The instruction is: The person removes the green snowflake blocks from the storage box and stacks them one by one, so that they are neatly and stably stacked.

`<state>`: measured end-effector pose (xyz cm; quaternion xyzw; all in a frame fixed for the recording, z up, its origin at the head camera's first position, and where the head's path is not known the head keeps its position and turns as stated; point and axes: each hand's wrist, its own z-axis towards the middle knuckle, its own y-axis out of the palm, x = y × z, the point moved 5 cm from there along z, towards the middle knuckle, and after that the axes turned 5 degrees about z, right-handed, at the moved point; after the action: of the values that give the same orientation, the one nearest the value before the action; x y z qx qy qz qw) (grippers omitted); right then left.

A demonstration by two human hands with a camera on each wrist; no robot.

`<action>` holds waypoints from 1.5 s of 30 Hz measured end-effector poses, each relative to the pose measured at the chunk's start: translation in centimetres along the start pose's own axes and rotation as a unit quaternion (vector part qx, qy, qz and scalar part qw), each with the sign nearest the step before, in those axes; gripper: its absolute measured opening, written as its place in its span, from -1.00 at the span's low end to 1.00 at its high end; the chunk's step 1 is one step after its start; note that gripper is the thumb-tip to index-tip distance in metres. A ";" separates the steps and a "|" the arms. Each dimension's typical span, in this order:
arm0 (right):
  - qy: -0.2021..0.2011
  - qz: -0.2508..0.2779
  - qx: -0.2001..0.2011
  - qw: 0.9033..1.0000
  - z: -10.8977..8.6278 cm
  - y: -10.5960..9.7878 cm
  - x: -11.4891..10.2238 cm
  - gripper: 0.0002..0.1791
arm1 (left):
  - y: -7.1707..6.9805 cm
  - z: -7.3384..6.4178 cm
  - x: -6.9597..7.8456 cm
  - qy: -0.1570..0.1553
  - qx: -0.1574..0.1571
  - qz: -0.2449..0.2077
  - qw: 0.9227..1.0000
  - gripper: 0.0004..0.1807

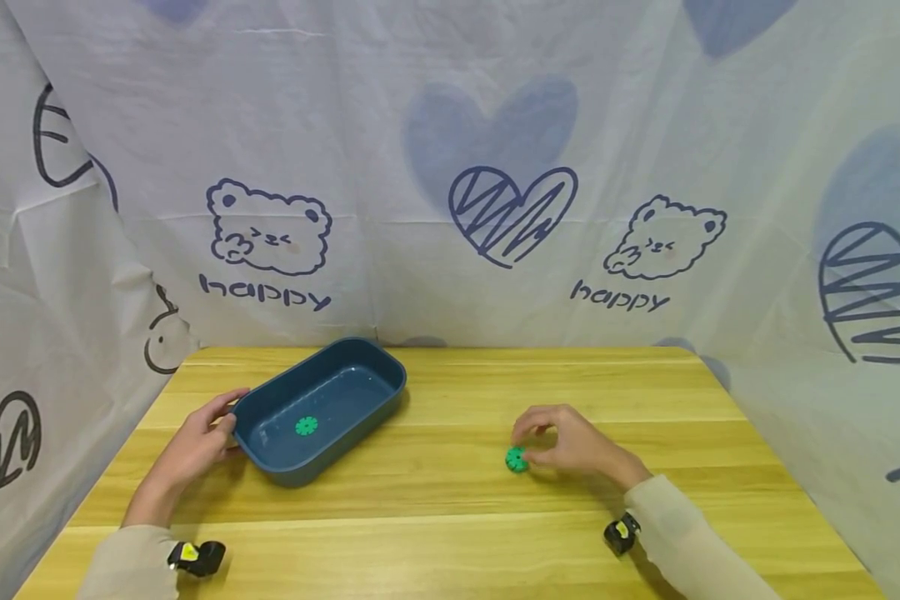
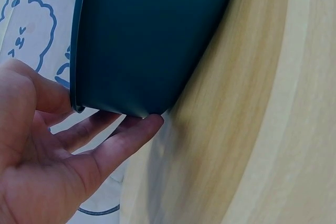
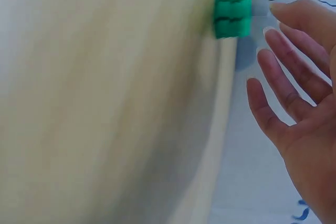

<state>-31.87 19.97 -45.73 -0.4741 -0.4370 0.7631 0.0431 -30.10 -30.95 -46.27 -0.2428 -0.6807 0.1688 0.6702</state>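
Observation:
A dark blue oblong bin sits slantwise on the left of the table. Inside, a green notched disc lies flat on its floor. My left hand is at the bin's near left end, its extended fingers touching the end wall and rim; in the left wrist view, one fingertip reaches the wall's lower corner. Right of the middle stands a thick green notched piece, looking like stacked discs from the side. My right hand hovers over it with fingers spread, and the right wrist view shows a gap between them.
The wooden table ends at the back against a white cloth printed with bears and hearts, which also hangs at both sides. Small black cameras are strapped at both wrists.

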 end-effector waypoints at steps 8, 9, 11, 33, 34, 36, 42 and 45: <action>-0.069 -0.037 -0.015 0.997 5.1 0.7 -4.4 -0.77 | 0.1 0.0 0.4 0.008 -0.003 -0.009 1.000 -0.43; -0.074 -0.039 -0.019 0.996 5.9 1.0 -5.0 -0.77 | 0.2 0.0 0.4 0.010 -0.003 -0.011 1.000 -0.43; -0.082 -0.040 -0.026 0.995 7.6 1.6 -6.0 -0.77 | 0.2 0.0 0.4 0.010 -0.003 -0.011 1.000 -0.43; -0.072 -0.044 -0.122 0.989 20.8 11.2 -11.4 -0.68 | 0.6 -0.1 0.3 0.011 -0.003 -0.020 1.000 -0.43; -0.066 -0.047 -0.126 0.989 21.1 11.8 -11.5 -0.69 | 0.6 -0.1 0.3 0.010 -0.002 -0.019 1.000 -0.43; -0.054 -0.065 -0.134 0.987 21.8 13.0 -11.5 -0.70 | 0.6 -0.3 0.1 0.006 -0.003 -0.018 1.000 -0.43; -0.016 -0.077 -0.149 0.986 23.5 15.4 -12.1 -0.72 | 0.4 -0.3 0.0 0.000 -0.002 -0.017 1.000 -0.43; -0.003 -0.084 -0.148 0.985 24.3 16.1 -12.5 -0.71 | 0.1 -0.2 0.1 0.003 0.002 -0.016 1.000 -0.43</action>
<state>-37.90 -11.10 -44.42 -0.4347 -0.5837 0.6849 0.0353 -29.87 -30.80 -46.21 -0.2313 -0.6822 0.1589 0.6752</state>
